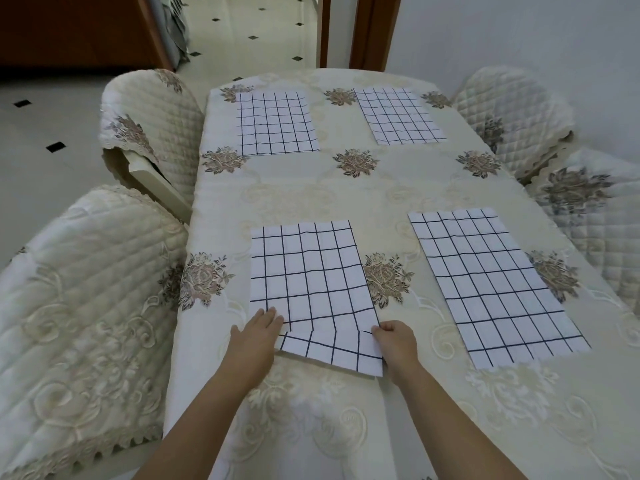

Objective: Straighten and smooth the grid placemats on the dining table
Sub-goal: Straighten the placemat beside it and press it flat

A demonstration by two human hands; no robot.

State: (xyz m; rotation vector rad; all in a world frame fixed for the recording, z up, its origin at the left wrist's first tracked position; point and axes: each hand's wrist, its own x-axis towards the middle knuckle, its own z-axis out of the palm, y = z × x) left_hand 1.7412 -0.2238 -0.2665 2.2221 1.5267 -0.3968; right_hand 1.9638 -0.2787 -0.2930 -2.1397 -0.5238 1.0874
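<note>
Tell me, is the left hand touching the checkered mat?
Touching. The head view shows the left hand lying flat on the folded corner of the near-left placemat.

Quilted cream chairs (152,133) flank the floral-clothed table (311,188). Far left, pale floor (52,116) with black diamonds and a dark wood cabinet (69,29); far right, brown door frame (370,29), white wall (519,36).
</note>
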